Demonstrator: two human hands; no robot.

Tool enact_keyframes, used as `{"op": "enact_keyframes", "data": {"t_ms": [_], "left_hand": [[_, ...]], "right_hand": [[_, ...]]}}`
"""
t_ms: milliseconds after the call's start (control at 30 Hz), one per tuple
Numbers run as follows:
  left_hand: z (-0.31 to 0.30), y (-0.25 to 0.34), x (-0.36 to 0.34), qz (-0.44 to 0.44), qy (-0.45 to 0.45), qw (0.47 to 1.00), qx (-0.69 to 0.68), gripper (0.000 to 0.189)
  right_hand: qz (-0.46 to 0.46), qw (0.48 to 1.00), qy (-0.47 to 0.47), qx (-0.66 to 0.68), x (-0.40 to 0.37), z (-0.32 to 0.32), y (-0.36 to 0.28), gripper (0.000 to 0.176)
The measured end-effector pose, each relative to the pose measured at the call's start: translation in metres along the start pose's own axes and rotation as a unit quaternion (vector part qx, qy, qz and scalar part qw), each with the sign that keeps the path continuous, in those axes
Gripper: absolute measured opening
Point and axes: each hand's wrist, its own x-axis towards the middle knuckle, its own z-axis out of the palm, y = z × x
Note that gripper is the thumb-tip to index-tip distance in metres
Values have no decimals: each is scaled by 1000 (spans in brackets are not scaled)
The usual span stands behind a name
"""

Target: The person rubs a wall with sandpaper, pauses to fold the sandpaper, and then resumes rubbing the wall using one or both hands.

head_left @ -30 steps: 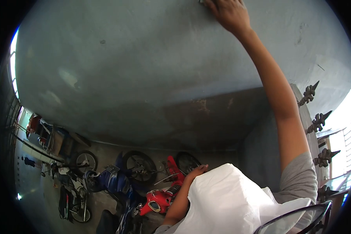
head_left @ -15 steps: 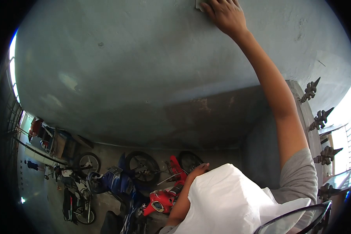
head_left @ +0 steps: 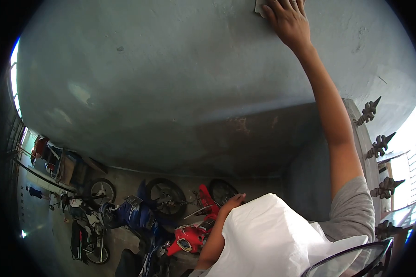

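Note:
My right hand (head_left: 289,21) reaches up to the grey-green wall (head_left: 171,78) at the top of the view. Its fingers lie over a pale flat piece, which looks like sandpaper (head_left: 260,8), and press it to the wall. Only one edge of that piece shows past the thumb. My left hand (head_left: 235,202) is low, beside the white cloth-like sheet (head_left: 268,226) in front of my body. Most of its fingers are hidden, and I see nothing held there. Behind it, lower down, is a red motorbike (head_left: 189,237).
A blue motorbike (head_left: 141,217) and another motorbike (head_left: 94,235) stand at the lower left. Dark pointed metal spikes (head_left: 379,147) line the ledge at right. The rim of a pair of glasses (head_left: 346,258) shows at the bottom right. A person (head_left: 36,192) is far left.
My right hand has moved right and slightly down along the wall, with the sandpaper-like piece under it. The left hand stays nearly in place.

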Motion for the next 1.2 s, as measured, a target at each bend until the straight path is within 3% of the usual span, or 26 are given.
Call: {"op": "enact_keyframes", "data": {"t_ms": [267,333,533,733,833,933,1000,1100,1200], "left_hand": [[0,19,-15,1,-3,1000,9,72],[-1,17,-10,-4,-15,1000,20,72],[0,0,3,7,-16,999,27,76],[1,-3,5,43,-15,999,5,76],[2,7,-8,100,21,993,56,75],[-2,18,-15,110,12,992,56,74],[-6,27,-16,41,-17,996,73,74],[1,-36,30,20,-41,999,-17,73],[1,-8,5,-6,-24,1000,5,74]], "right_hand": [[48,998,-48,-19,-59,16,-13,62],[33,996,78,21,-79,27,-15,55],[69,994,36,80,-121,32,-29,55],[62,994,-2,87,-155,31,-40,72],[57,994,-21,87,-165,34,-37,82],[53,993,-29,97,-163,33,-31,82],[51,993,-25,99,-154,33,-24,78],[28,992,44,116,-115,29,-7,64],[-6,991,99,95,-66,22,15,62]]}}
